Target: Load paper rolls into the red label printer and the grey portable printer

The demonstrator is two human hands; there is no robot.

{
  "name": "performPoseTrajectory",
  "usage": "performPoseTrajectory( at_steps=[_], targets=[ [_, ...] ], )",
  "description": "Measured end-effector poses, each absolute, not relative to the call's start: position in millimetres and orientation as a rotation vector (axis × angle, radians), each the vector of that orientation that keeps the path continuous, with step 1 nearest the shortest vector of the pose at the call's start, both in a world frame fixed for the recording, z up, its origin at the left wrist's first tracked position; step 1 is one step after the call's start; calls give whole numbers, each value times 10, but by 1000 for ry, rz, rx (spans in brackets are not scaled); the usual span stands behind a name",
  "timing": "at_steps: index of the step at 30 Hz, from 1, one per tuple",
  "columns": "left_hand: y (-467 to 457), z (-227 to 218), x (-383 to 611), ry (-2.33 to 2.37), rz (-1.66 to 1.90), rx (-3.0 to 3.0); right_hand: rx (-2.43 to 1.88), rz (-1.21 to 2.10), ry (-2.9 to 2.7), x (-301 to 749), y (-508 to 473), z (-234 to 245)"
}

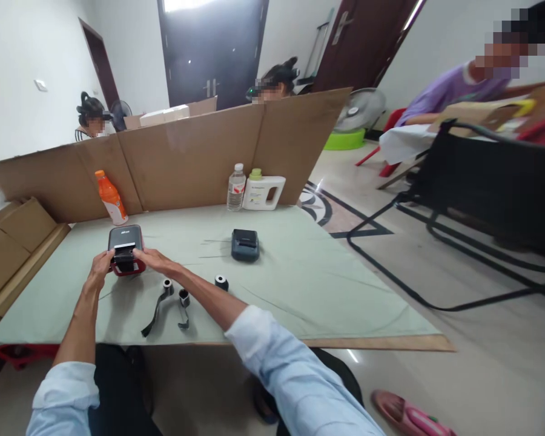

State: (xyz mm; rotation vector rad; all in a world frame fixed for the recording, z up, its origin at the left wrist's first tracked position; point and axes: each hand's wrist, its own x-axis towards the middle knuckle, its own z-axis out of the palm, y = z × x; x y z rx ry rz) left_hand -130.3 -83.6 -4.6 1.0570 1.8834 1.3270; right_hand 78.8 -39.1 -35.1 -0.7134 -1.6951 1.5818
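Observation:
A small red and black printer [126, 232] stands at the left of the table, with a light strip across its middle and a dark front part. My left hand [102, 264] is closed on its left side, the thumb at the dark front part. From the right, my right hand [151, 259] grips the same printer near its front corner. Closer to me lie two small rolls, one roll [168, 284] with a dark strip trailing from it and another roll [184, 297] with a shorter tail. A third roll [221, 281] sits beside my right forearm.
A second, dark blue-grey printer [245, 245] rests mid-table. Behind stand an orange bottle [111, 198], a clear water bottle [237, 189] and a white jug [263, 194], before a cardboard screen [191, 157]. Cardboard boxes [9, 251] line the left edge. A black folding chair [485, 194] stands right.

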Motion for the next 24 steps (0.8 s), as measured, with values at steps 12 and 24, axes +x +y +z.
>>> performPoseTrajectory(
  at_steps=[12, 24],
  targets=[
    [-614, -360, 132, 1452, 943, 1281, -992, 1362, -1672, 2599, -427, -589],
    [-673, -351, -74, 1414, 878, 1468, -1031, 1327, -1514, 2611, -499, -1002]
  ],
)
